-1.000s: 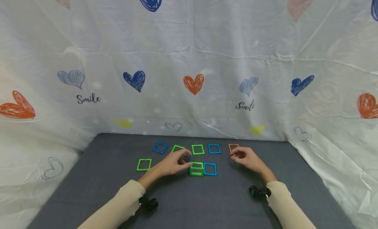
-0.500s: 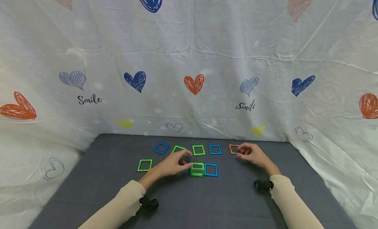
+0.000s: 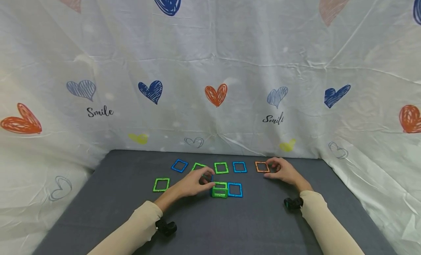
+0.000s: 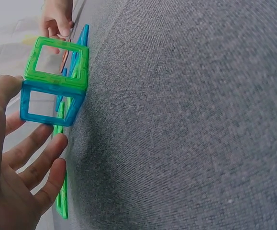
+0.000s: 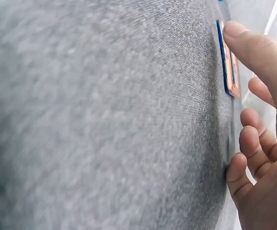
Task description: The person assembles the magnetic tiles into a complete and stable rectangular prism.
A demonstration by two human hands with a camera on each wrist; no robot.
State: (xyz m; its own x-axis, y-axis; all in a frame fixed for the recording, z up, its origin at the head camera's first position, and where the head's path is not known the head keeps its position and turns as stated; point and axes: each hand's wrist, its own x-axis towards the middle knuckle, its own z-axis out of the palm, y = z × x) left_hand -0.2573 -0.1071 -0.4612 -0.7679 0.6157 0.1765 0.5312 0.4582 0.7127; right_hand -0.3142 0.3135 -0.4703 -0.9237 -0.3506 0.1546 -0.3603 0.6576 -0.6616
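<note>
In the head view my left hand [image 3: 192, 183] is at the left side of a small box of square magnetic tiles [image 3: 219, 192]. The left wrist view has this box with a green face [image 4: 57, 82] and a blue face [image 4: 45, 119]; my left thumb and fingers pinch the blue one. My right hand [image 3: 287, 171] is at the far right of the back row, thumb and index finger at the right corners of an orange magnetic tile [image 3: 257, 167]. From the right wrist, a blue edge [image 5: 223, 62] shows along the orange tile, and the thumb [image 5: 246, 40] overlaps its end.
A flat blue tile [image 3: 241, 189] adjoins the box on the right. Behind lie a tilted blue tile [image 3: 179, 170], a partly hidden green tile [image 3: 198, 163], a green tile [image 3: 221, 172] and a blue tile [image 3: 239, 171]. Another green tile [image 3: 161, 190] lies left on the grey table [image 3: 204, 229].
My right hand has moved right, from over the orange tile to its right edge, uncovering most of it. The left hand and the box stay in place.
</note>
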